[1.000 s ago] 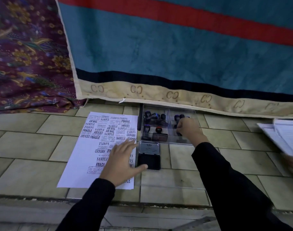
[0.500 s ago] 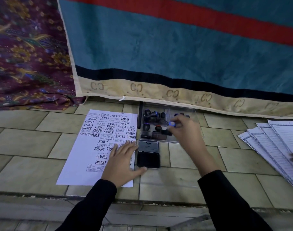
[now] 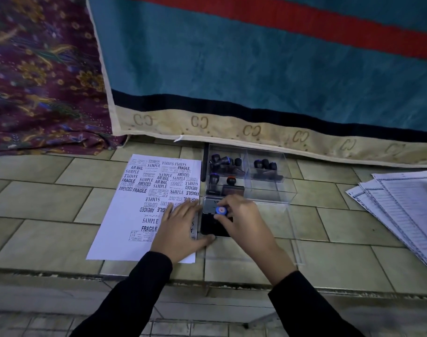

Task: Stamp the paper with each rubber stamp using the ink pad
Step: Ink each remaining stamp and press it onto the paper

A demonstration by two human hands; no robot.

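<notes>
My right hand [image 3: 244,220] grips a rubber stamp [image 3: 221,210] by its handle, fingers curled around it, the blue cap on top facing up at me. I hold it over the open ink pad [image 3: 213,226], which lies on the tiled floor [image 3: 49,195] just to the right of the paper [image 3: 125,222]. Whether the stamp's face touches the dark ink surface I cannot tell, because my fingers hide the lower part of it. The pad's lid [image 3: 208,205] is folded back on the far side, toward the stamp box.

My left hand [image 3: 180,229] lies flat and spread wide on the lower right part of the paper, holding nothing, with the thumb reaching off the sheet's edge to the near corner of the ink pad. The paper is already crowded with black prints over its upper and middle area: FRAGILE, SAMPLE, AIR MAIL, AMENDED, EXPRESS, FAX OUT, some the right way up and some upside down. Its lower left part is bare white.

Beyond the ink pad stands a clear plastic box [image 3: 268,193] divided into compartments, with more stamps [image 3: 225,162] in it, dark handles with blue and red caps. A stack of printed sheets [image 3: 402,205] is fanned out on the floor well to the right. A blue blanket with a red stripe [image 3: 256,69] hangs behind the box, and a patterned purple cloth [image 3: 37,81] lies to its left.
</notes>
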